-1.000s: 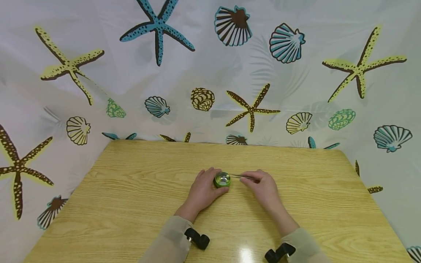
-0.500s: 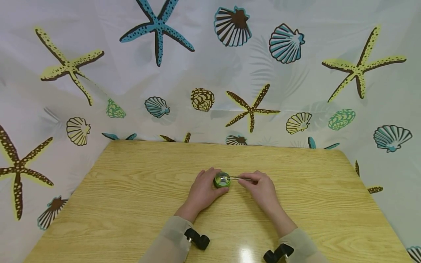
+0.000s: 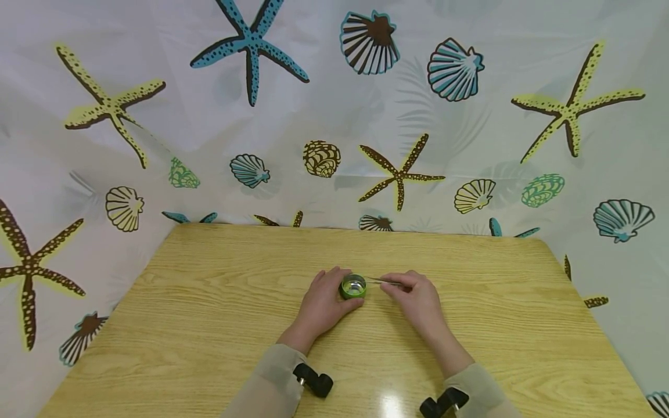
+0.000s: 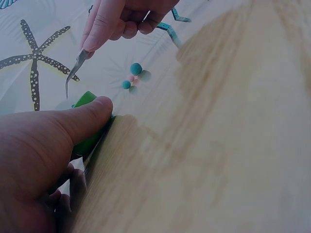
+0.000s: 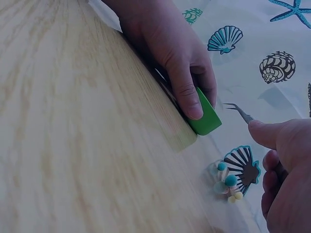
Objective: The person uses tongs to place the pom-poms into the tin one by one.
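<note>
Head view, nearest first: two beige sleeves [image 3: 272, 377] at the bottom edge, each with a black wrist mount, forearms angled inward toward the middle of the light oak-grain wooden table [image 3: 209, 325]. Left hand [image 3: 323, 303] lying on the tabletop, fingers and thumb curled round the small round green container with a shiny metal inside [image 3: 353, 287], open mouth facing up, sitting at the table's centre. Right hand [image 3: 418, 302] just to the right of it, knuckles up, pinching thin silver curved-tip tweezers [image 3: 384, 281] between thumb and forefinger. Long axis of the tweezers running nearly level from right to left, tip pointing at the container's rim and hovering just over its right edge.

Left wrist view: thumb [image 4: 82, 121] pressed flat against the green wall of the container [image 4: 90, 138], remaining fingers wrapped beneath it; tweezers [image 4: 75, 73] hanging down from the right hand [image 4: 121, 19], hooked tip aimed downward at the container, apart from it. Small teal and pink beads [image 4: 133, 76] in a loose cluster on the surface beyond.

Right wrist view: left hand [image 5: 170, 48] gripping the container [image 5: 206, 116] from above, thumb down its side; tweezers [image 5: 238, 111] with the curved point directed toward the container, near but not touching. Beads [image 5: 227, 183], teal and yellowish, grouped near the right hand [image 5: 286, 179].

Farthest back, draped white curtain printed with starfish and seashells [image 3: 334, 104] behind the table.
</note>
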`<control>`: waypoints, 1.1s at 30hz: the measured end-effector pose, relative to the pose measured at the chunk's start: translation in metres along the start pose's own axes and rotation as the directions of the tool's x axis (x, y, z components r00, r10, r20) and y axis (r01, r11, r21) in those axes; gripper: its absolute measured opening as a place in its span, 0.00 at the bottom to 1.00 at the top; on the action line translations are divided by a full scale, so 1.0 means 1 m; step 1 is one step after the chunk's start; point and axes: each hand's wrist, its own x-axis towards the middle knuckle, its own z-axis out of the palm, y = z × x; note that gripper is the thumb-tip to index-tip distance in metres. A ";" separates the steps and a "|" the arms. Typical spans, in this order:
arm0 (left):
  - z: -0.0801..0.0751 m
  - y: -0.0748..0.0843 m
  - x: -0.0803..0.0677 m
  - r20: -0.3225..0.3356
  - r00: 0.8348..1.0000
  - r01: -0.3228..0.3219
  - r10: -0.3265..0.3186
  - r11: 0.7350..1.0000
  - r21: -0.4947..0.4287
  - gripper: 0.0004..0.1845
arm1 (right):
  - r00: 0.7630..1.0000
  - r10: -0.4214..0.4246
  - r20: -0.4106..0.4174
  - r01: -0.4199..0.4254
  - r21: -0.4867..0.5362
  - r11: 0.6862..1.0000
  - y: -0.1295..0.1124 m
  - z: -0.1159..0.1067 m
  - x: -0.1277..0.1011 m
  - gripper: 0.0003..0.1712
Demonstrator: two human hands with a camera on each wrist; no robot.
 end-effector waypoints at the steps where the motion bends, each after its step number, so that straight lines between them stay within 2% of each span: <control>1: 0.000 0.000 0.000 0.000 1.000 0.000 0.000 1.000 0.000 0.37 | 1.000 -0.001 -0.004 0.001 0.001 1.000 0.000 -0.001 0.000 0.07; 20: 0.001 0.000 0.001 0.006 1.000 0.018 -0.018 1.000 0.003 0.38 | 0.996 0.056 -0.069 -0.051 0.072 0.996 0.008 -0.027 0.004 0.10; 33: 0.002 -0.001 0.001 -0.002 1.000 0.012 -0.012 1.000 -0.007 0.38 | 0.991 0.092 -0.099 -0.084 0.080 0.993 0.025 -0.049 0.008 0.13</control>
